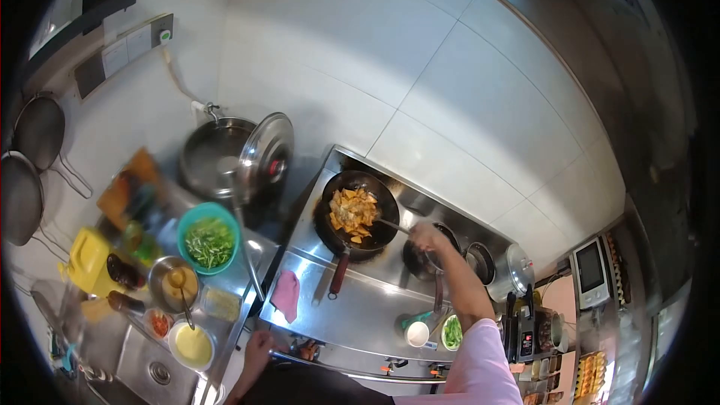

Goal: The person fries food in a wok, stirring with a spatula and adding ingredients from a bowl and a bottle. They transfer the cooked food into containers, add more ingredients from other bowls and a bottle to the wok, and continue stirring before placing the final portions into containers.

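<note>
My right hand [429, 237] is closed round the handle of a long metal cooking utensil [393, 226], which reaches left into the wok [387, 193]. The utensil's head is hidden among browned, orange-yellow food pieces [352, 212]. The wok stands on the left part of the steel stove [360, 283], its red-brown handle pointing toward me. My left hand [259, 346] hangs low by the stove's front edge with fingers curled in, and nothing shows in it. Close above it lies a pink cloth [286, 295] on the stove top.
Right of the wok stand a second pan [420, 259] and a lidded pot [516, 273]. At left are a large pot [206, 157] with a tilted lid, a turquoise bowl [184, 229] of chopped greens, a bowl of yellow liquid [191, 346] and a sink [142, 364].
</note>
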